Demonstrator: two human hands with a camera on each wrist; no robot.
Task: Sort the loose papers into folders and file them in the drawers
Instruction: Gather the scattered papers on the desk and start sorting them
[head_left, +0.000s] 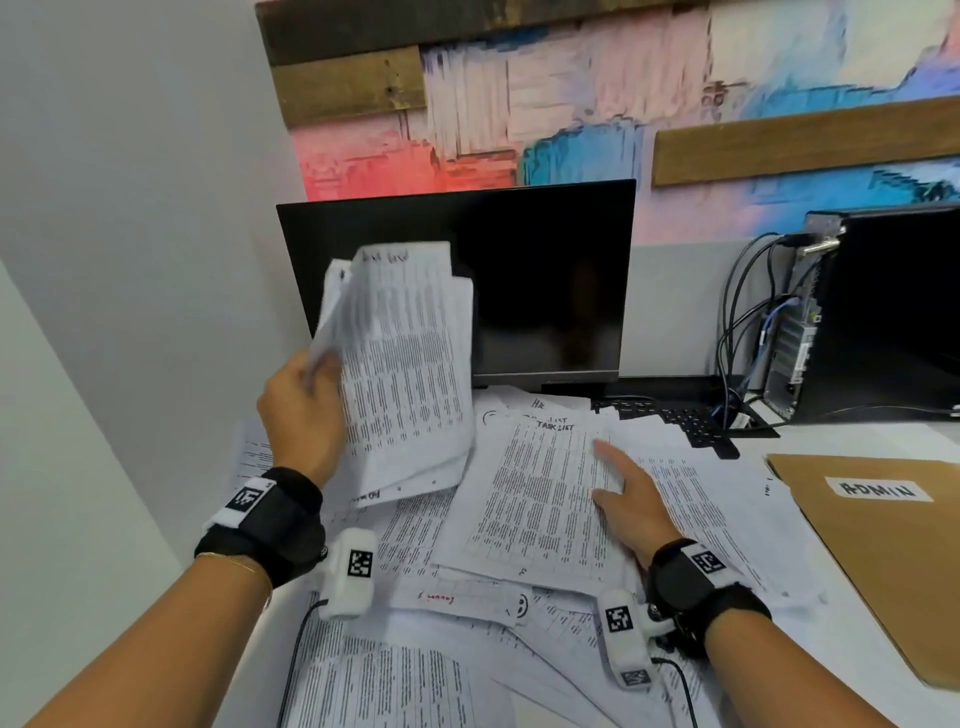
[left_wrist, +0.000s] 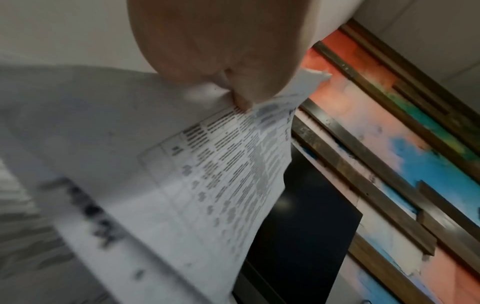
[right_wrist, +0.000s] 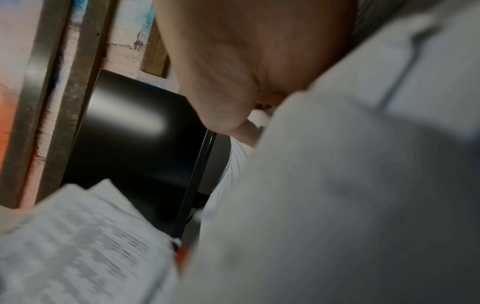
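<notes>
Item: desk sorting, step in hand is gathering and reading sheets, ahead of any filing. Left hand (head_left: 304, 410): fingers curled round the edge of a small sheaf of papers (head_left: 408, 364), raised clear of the desk in front of the dark monitor (head_left: 545, 280); the left wrist view confirms thumb and fingers pinching the paper's edge. Right hand (head_left: 631, 501): fingers spread and straight, resting flat on a printed sheet headed "TASK LIST" (head_left: 540, 493), holding nothing. Loose papers (head_left: 415, 675): overlapping across the desk, partly covering the keyboard (head_left: 691, 423). Folder (head_left: 883, 545): brown, labelled "ADMIN", lying closed at the right, beside the paper pile. Drawers: not in view. Next move, by judgement: decide the top sheet's category, add it to the held sheaf or set it aside, then open the matching folder.
</notes>
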